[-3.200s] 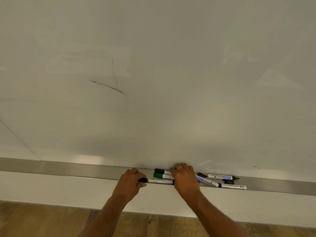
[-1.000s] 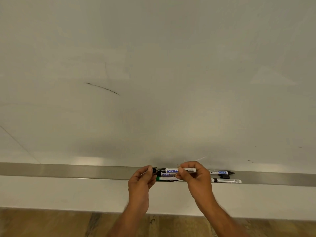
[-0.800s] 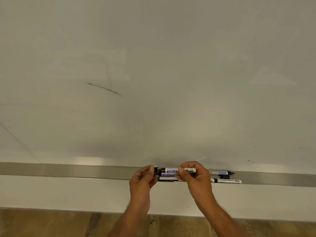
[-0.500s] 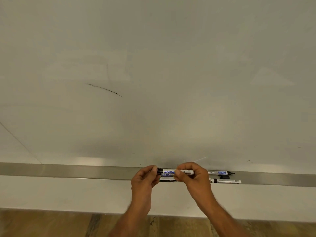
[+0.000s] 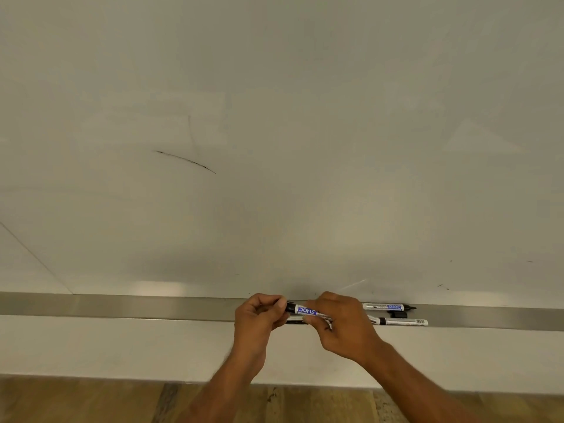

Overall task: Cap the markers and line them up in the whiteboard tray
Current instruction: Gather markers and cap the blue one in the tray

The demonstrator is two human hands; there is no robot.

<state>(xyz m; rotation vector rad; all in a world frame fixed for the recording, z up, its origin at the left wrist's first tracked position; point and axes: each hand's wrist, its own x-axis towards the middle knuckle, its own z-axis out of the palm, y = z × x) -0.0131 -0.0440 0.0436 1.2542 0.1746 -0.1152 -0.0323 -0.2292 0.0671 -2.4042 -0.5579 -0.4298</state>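
Observation:
A white marker with a blue label [image 5: 306, 310] is held level just over the metal whiteboard tray [image 5: 122, 306]. My right hand [image 5: 341, 325] grips its barrel. My left hand [image 5: 259, 319] pinches its black cap end, fingers closed around it. Under my hands a marker [image 5: 294, 321] lies in the tray, mostly hidden. To the right, two white markers lie in the tray: one at the back with a bare black tip [image 5: 387, 307], one at the front [image 5: 399, 322]. A loose black cap [image 5: 396, 314] lies between them.
The whiteboard [image 5: 274, 117] fills the view above the tray and bears a short black stroke [image 5: 186, 161]. Below the tray is a white wall panel [image 5: 122, 346], then wood flooring [image 5: 76, 401].
Both hands lifted the blue-labelled marker off the tray; my left hand moved right until its fingers closed over the black cap end. The green marker is now hidden behind my hands.

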